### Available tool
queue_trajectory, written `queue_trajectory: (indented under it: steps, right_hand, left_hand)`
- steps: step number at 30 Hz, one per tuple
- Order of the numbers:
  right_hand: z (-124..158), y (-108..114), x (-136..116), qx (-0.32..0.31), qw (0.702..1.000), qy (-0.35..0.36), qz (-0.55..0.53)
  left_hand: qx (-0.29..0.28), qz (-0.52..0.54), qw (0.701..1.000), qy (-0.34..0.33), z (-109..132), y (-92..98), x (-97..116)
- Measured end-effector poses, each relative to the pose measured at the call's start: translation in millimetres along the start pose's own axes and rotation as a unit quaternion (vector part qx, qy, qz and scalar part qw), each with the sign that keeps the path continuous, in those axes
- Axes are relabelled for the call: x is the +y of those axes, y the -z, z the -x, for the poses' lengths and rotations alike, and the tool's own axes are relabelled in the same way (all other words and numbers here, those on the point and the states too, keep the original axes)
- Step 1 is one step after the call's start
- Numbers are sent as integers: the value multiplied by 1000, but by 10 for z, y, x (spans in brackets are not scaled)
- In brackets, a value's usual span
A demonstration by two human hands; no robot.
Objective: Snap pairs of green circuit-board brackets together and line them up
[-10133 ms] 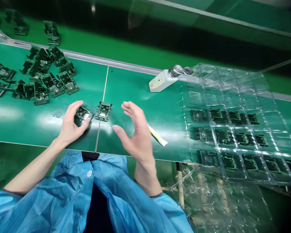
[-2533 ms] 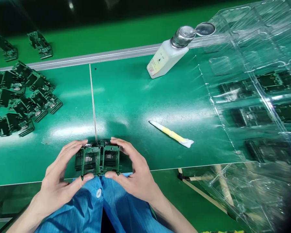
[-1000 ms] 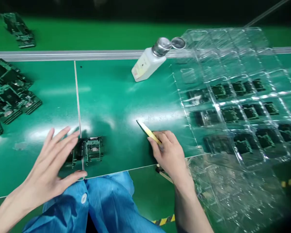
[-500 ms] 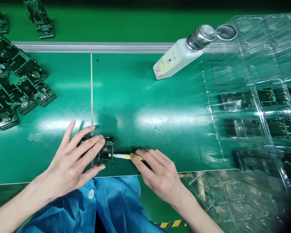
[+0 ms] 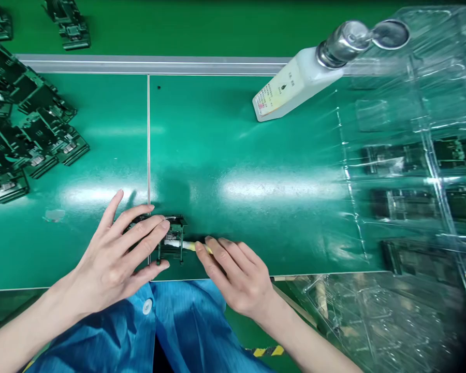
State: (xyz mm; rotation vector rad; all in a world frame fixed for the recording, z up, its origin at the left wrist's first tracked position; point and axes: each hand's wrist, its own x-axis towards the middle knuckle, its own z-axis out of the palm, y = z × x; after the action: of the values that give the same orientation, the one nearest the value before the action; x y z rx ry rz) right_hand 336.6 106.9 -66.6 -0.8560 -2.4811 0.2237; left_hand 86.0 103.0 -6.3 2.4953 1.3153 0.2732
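A small dark green circuit board assembly (image 5: 176, 224) lies near the table's front edge. My left hand (image 5: 114, 256) is closed over its left part, fingers across the top and thumb at the near side, hiding much of it. My right hand (image 5: 238, 277) pinches a thin yellow stick with a white tip (image 5: 188, 246). Its white end reaches in past the right side of the assembly, between the upright parts. Whether that tip is bristle or cotton I cannot tell.
A white bottle with a metal flip lid (image 5: 295, 83) stands behind, to the right. Several circuit board assemblies (image 5: 34, 124) are heaped at the left. Clear plastic trays (image 5: 423, 122) holding dark boards cover the right side, with more plastic trays (image 5: 373, 316) below the table edge.
My right hand has moved left, pushing the white tip deeper into the assembly. My left hand keeps its hold. The view has shifted slightly.
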Motion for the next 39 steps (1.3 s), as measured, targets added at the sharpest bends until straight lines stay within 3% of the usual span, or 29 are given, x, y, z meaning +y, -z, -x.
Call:
queue_trajectory:
  steps: [6,11,15,17,19,21,24,27,32,39]
  right_hand:
    - [107,43,135,-2,999,-17,-30]
    - [327,161,434,23,988,-153,-26]
    - [310,169,422,76,972,-220,-36]
    - [230,144,307,109,956,-249,-114]
    - [120,88,157,73,933,-257,-239]
    - [2,2,7,-9,906,-251,-340]
    - [-155,-139,-172,-65,889,-255,-376]
    - [-257,-210,-276,-49,894,-261,-361]
    - [-364,-126,-353,-1,928,-202,-314]
    - [-525,156,-439,-12,959,-145,-242]
  left_hand:
    - [-1,-1,1000,7,-11,-11,-1]
    - [-14,39,998,39,72,63,-29]
    - [-12,131,979,157,322,206,-113]
    - [-21,171,960,221,455,241,-152]
    - [-32,188,947,257,546,229,-171]
    - [-42,183,945,268,580,183,-169]
    - [-36,172,949,262,557,102,-147]
    - [-5,177,954,242,523,50,-142]
    - [60,222,949,213,553,7,-162]
    - [100,357,893,255,662,-15,-105]
